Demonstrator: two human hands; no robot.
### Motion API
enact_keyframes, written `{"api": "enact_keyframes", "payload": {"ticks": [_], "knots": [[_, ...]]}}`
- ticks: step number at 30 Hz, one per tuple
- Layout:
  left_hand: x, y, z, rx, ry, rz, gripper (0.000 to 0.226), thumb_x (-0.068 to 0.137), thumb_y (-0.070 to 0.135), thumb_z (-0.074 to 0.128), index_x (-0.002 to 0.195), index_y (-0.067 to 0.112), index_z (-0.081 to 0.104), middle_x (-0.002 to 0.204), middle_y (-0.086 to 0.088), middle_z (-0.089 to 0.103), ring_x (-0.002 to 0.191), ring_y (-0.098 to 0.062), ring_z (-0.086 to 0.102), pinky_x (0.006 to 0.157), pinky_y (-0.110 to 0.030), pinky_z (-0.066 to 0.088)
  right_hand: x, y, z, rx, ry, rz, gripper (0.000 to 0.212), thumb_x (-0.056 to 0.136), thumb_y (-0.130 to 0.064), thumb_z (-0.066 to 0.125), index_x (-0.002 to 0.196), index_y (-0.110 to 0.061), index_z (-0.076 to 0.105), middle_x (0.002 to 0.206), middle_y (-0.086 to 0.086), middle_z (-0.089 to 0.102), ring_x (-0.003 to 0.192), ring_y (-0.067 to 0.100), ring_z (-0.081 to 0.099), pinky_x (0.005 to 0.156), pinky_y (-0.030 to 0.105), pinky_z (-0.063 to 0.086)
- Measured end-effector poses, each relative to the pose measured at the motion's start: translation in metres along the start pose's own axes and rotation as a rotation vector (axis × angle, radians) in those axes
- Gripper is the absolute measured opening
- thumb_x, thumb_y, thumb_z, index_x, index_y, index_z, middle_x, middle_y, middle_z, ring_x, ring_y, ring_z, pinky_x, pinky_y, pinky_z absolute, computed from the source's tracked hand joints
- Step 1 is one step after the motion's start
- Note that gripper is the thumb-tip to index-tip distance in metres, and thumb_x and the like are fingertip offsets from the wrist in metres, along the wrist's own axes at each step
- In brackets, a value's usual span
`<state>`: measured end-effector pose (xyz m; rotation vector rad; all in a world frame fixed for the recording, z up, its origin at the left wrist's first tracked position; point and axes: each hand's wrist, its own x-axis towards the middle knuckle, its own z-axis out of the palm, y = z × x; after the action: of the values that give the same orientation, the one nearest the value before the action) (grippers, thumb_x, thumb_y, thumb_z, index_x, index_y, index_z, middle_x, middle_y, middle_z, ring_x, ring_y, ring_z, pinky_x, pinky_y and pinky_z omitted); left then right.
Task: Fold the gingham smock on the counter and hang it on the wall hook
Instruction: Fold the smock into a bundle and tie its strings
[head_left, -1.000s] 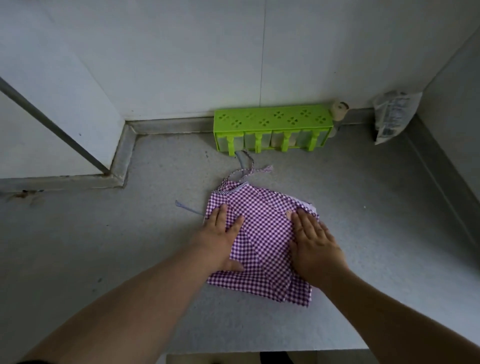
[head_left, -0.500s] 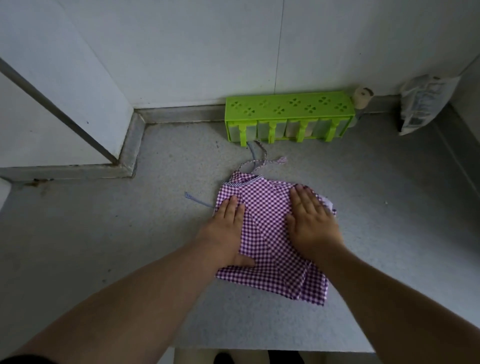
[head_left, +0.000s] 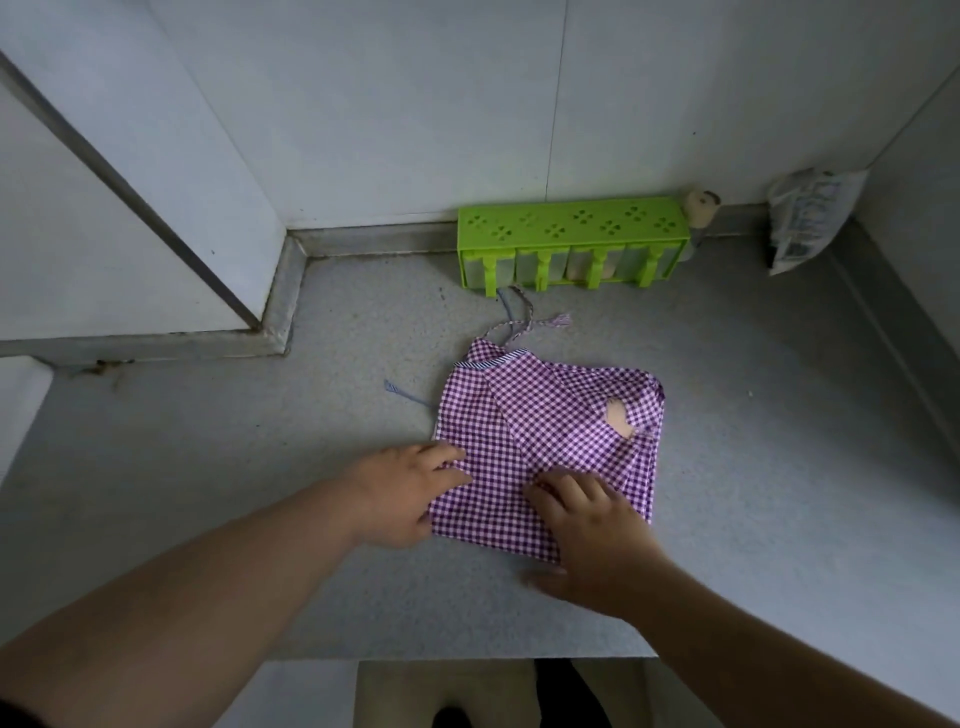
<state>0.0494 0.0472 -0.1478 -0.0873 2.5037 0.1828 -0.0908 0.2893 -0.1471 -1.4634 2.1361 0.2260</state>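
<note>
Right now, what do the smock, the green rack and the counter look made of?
Smock: thin woven cloth, purple-white gingham, matte; it creases and lies in flat layers. Green rack: moulded plastic, slight sheen, punched clover holes on top. Counter: grey speckled surface, matte, likely stone or laminate; cannot tell which.

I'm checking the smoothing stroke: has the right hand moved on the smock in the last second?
Yes. The right hand has slid toward the person, away from the green rack, down to the near edge of the gingham smock.
</note>
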Motion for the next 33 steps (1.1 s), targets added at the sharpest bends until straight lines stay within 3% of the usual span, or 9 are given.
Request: {"api": "enact_keyframes", "payload": {"ticks": [4, 8, 11, 14, 16, 19, 27, 30, 33], "knots": [[-0.016, 0.003, 0.006, -0.016, -0.112, -0.04, 0.098, 0.096, 0.036, 0.066, 0.167, 0.039, -0.001, 0.174, 0.014, -0.017, 0.162, -0.016, -0.004, 0.13, -0.046, 0.019, -0.009, 0.003, 0.003, 0.067, 0.035, 0.112, 0.065, 0.1, -0.046, 0.049, 0.158, -0.029, 0.024, 0.159, -0.001, 0.03, 0.143, 0.024, 0.036, 0.117, 0.044, 0.037], [-0.016, 0.009, 0.005, -0.105, -0.025, -0.038, 0.082, 0.097, 0.03, 0.065, 0.165, 0.037, 0.02, 0.173, 0.012, 0.016, 0.156, -0.014, 0.027, 0.125, -0.04, 0.031, -0.002, 0.013, -0.012, 0.163, -0.062, 0.224, 0.048, 0.103, -0.037, 0.049, 0.149, -0.028, 0.043, 0.15, 0.002, 0.049, 0.134, 0.024, 0.051, 0.112, 0.038, 0.044], [-0.008, 0.015, 0.001, -0.287, 0.056, -0.131, 0.035, 0.099, 0.034, 0.062, 0.134, 0.035, 0.06, 0.128, 0.01, 0.064, 0.111, -0.013, 0.064, 0.094, -0.031, 0.054, -0.005, 0.028, -0.025, 0.327, 0.0, 0.276, 0.035, 0.101, -0.033, 0.05, 0.135, -0.03, 0.057, 0.134, 0.002, 0.063, 0.116, 0.02, 0.062, 0.098, 0.028, 0.05], [0.004, 0.022, -0.007, -0.548, 0.083, -0.265, 0.017, 0.102, 0.043, 0.058, 0.105, 0.03, 0.068, 0.097, 0.008, 0.068, 0.091, -0.013, 0.067, 0.087, -0.035, 0.057, -0.015, 0.042, -0.047, 0.42, 0.0, 0.244, 0.037, 0.102, -0.033, 0.047, 0.138, -0.033, 0.054, 0.133, -0.001, 0.062, 0.11, 0.015, 0.061, 0.092, 0.024, 0.05], [0.01, 0.022, -0.016, -0.716, 0.078, -0.273, 0.017, 0.102, 0.046, 0.059, 0.105, 0.032, 0.069, 0.101, 0.01, 0.07, 0.096, -0.013, 0.068, 0.091, -0.036, 0.056, -0.02, 0.049, -0.063, 0.432, 0.02, 0.222, 0.042, 0.099, -0.053, 0.048, 0.139, -0.039, 0.047, 0.134, -0.004, 0.061, 0.108, 0.012, 0.061, 0.088, 0.025, 0.051], [0.018, 0.019, -0.029, -0.902, 0.049, -0.305, 0.031, 0.101, 0.05, 0.061, 0.126, 0.032, 0.067, 0.117, 0.012, 0.069, 0.111, -0.013, 0.065, 0.099, -0.035, 0.051, -0.019, 0.057, -0.083, 0.21, -0.037, 0.191, 0.078, 0.087, -0.075, 0.052, 0.153, -0.04, 0.029, 0.154, -0.005, 0.047, 0.134, 0.02, 0.052, 0.113, 0.042, 0.042], [0.058, 0.021, -0.043, -1.193, 0.119, -0.449, 0.049, 0.109, 0.045, 0.046, 0.155, 0.028, 0.048, 0.152, 0.001, 0.057, 0.137, -0.024, 0.055, 0.12, -0.043, 0.04, 0.03, 0.083, -0.108, -0.061, 0.129, 0.199, 0.04, 0.102, -0.045, 0.047, 0.135, -0.023, 0.053, 0.118, 0.0, 0.064, 0.106, 0.02, 0.061, 0.099, 0.039, 0.048], [0.073, 0.023, -0.041, -1.201, 0.151, -0.568, 0.056, 0.109, 0.047, 0.044, 0.161, 0.026, 0.038, 0.161, -0.004, 0.048, 0.144, -0.028, 0.049, 0.122, -0.046, 0.038, 0.052, 0.062, -0.087, -0.074, 0.309, 0.208, 0.051, 0.099, -0.046, 0.051, 0.145, -0.027, 0.041, 0.142, 0.006, 0.051, 0.13, 0.029, 0.051, 0.109, 0.049, 0.042], [0.083, 0.023, -0.038, -1.154, 0.168, -0.665, 0.059, 0.11, 0.049, 0.04, 0.163, 0.022, 0.034, 0.166, -0.008, 0.04, 0.148, -0.034, 0.043, 0.123, -0.048, 0.036, 0.069, 0.041, -0.049, 0.041, 0.186, 0.144, 0.063, 0.101, -0.062, 0.029, 0.157, -0.035, 0.02, 0.163, 0.003, 0.031, 0.148, 0.031, 0.032, 0.12, 0.055, 0.026]]}}
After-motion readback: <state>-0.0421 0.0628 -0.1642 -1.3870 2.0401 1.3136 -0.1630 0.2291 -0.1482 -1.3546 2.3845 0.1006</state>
